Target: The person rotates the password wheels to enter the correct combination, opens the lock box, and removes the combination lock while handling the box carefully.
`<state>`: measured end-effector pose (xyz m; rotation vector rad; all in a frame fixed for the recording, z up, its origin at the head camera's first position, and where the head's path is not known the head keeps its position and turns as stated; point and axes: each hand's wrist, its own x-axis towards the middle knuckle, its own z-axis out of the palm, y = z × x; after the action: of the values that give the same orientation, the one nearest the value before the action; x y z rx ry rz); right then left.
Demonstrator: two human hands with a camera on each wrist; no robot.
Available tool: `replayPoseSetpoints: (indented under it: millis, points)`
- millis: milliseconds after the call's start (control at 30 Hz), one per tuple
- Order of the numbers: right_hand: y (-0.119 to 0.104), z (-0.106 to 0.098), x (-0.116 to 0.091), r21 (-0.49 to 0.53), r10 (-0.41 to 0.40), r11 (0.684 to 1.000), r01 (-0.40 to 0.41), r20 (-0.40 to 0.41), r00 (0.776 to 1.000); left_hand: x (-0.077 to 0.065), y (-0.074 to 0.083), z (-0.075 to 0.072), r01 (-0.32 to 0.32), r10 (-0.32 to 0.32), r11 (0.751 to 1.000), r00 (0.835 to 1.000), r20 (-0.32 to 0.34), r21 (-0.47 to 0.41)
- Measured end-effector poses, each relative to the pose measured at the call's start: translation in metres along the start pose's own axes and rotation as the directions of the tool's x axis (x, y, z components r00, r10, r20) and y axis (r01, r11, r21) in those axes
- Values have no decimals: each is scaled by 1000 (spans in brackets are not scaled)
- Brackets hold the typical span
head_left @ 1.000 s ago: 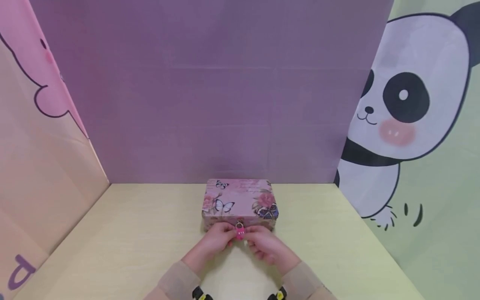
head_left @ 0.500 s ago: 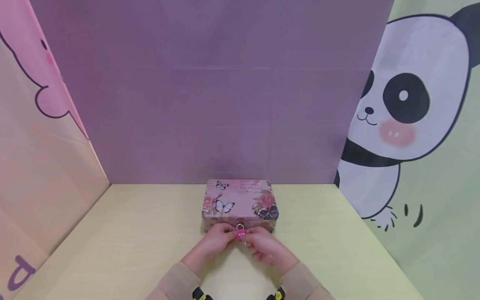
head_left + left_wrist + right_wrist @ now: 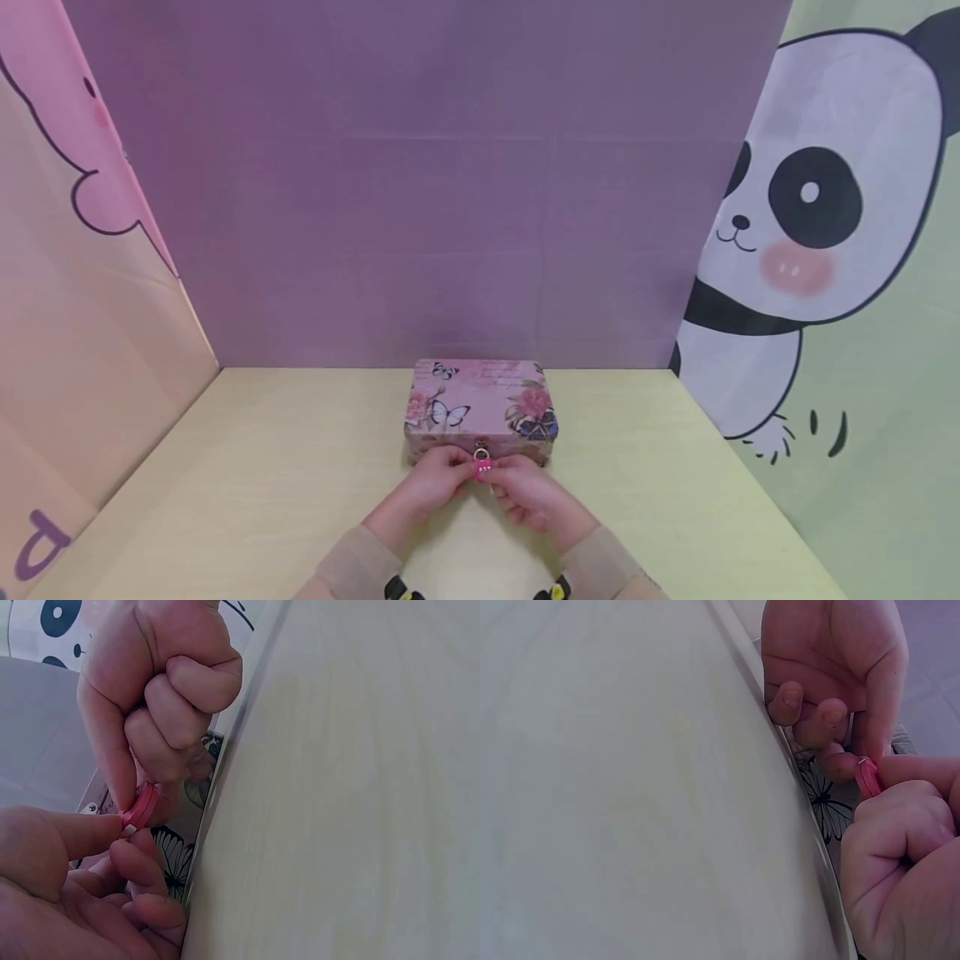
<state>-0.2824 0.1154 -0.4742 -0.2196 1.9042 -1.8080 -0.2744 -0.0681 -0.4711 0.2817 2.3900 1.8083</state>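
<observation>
A pink box [image 3: 480,396] printed with butterflies and flowers stands at the far side of the table, its lid down. From the clasp on its front hangs a small pink combination padlock [image 3: 483,468] with a metal shackle and a row of white marks. My left hand [image 3: 435,478] pinches the padlock from the left between thumb and finger. From the right, the thumb and index finger of my right hand [image 3: 531,493] pinch it too, the other fingers curled in. In the left wrist view the padlock [image 3: 140,808] shows red between both sets of fingertips.
The pale wooden table [image 3: 262,500] reaches up to a purple backdrop [image 3: 450,183] right behind the box. A panel with a panda drawing [image 3: 847,167] flanks it on the right, a pink and peach panel [image 3: 90,333] on the left.
Both hands stay at the padlock. Its face has turned and shifted slightly right, with the right fingertips moving a little on it. The box has not moved.
</observation>
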Motion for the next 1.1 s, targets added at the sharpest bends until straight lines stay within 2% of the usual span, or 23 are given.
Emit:
replayPoseSetpoints:
  millis: [700,1100]
  points:
    - [2,2,1,9,-5,1000,5,6,1000,0,-1,-1,-41,41,999,999,-5,36]
    - [2,2,1,-5,-6,1000,6,1,1000,-1,2,-1,-24,24,998,1000,-5,57]
